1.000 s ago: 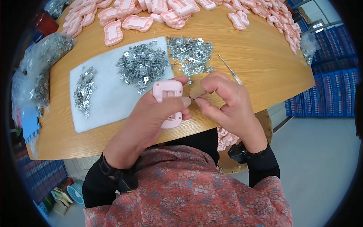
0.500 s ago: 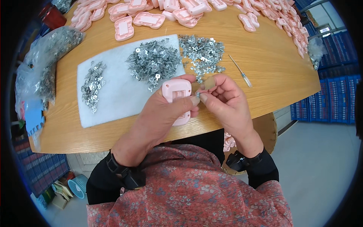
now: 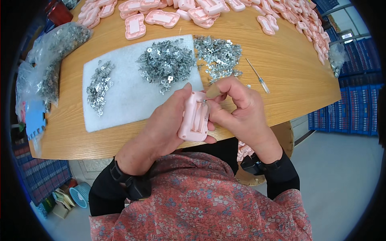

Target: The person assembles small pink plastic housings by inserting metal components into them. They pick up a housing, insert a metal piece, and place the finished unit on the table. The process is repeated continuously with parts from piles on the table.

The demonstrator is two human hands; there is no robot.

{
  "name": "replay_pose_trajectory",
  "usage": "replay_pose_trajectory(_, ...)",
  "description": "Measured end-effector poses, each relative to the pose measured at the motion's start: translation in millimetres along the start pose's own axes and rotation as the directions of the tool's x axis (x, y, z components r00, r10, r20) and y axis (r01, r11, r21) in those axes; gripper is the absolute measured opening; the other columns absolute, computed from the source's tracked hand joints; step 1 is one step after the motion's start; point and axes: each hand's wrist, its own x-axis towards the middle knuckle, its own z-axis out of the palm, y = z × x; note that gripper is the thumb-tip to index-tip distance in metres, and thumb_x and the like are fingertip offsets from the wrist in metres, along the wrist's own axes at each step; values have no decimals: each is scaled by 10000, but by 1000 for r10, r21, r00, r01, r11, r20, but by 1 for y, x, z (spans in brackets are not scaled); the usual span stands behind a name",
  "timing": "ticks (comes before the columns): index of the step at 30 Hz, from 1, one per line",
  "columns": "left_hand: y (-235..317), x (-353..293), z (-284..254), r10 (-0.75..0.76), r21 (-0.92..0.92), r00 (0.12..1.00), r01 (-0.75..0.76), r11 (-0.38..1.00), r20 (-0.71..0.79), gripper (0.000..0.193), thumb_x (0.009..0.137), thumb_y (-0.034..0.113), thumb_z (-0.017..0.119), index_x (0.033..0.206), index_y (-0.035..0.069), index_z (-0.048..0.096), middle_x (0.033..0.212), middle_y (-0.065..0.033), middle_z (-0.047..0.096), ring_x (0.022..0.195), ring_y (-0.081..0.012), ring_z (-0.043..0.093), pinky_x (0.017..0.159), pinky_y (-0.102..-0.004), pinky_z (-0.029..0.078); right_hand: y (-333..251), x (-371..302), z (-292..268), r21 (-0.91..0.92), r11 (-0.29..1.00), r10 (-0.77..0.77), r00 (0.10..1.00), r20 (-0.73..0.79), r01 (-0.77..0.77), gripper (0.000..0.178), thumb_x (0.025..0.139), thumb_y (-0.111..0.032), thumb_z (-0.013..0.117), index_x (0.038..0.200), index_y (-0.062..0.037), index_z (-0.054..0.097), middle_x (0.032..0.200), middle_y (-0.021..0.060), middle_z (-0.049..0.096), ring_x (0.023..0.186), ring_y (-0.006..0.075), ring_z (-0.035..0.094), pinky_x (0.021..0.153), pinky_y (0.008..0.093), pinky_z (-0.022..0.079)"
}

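Note:
My left hand (image 3: 155, 128) is wrapped round a pink plastic case (image 3: 187, 126), tilted with its long rectangular recess facing up. At the recess's upper end, the thumb and forefinger of my right hand (image 3: 245, 110) pinch a small silvery metal clip (image 3: 204, 102) against the case. A tan covering (image 3: 213, 91) sits at a fingertip of the right hand. Just beyond the hands, a large heap of metal clips (image 3: 166, 62) lies on a white padded mat (image 3: 124, 102), with a smaller heap (image 3: 99, 88) at the mat's left.
Another heap of clips (image 3: 219, 56) lies on the wooden table (image 3: 297, 88), right of the mat. Farther right is a thin screwdriver (image 3: 263, 85) with a clear handle. Many pink cases (image 3: 163, 19) line the far edge. A clear bag of metal parts (image 3: 50, 60) stands at left.
My left hand has turned the case so its recess shows fully, the thumb now along its side. My right hand has brought the metal clip to the recess's upper end.

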Motion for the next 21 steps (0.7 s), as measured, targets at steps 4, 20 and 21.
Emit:
replay_pose_trajectory(4,-2,3,3,-12,36,998,15,999,-61,563,1062,481,258,1153,12,557,937,-142,660,830,-274,685,710,-523,609,1,-1,1,-120,992,-29,999,24,32,170,796,-25,709,934,-43,612,791,92,601,714,239,632,660,345,515)
replay_pose_trajectory(20,-1,5,0,-62,99,998,63,993,-13,543,1074,438,205,1247,35,525,874,-141,660,715,-249,675,621,-395,590,-1,-9,-3,21,950,308,943,127,-313,160,943,-110,657,1079,-29,631,774,54,620,687,119,630,631,276,496)
replay_pose_trajectory(21,-2,5,0,-60,108,998,60,992,-2,542,1075,435,202,1251,34,522,874,-143,660,711,-252,675,614,-388,586,-2,-9,-2,56,928,354,919,175,-368,158,956,-115,645,1083,-23,630,774,46,628,687,102,629,636,262,497)
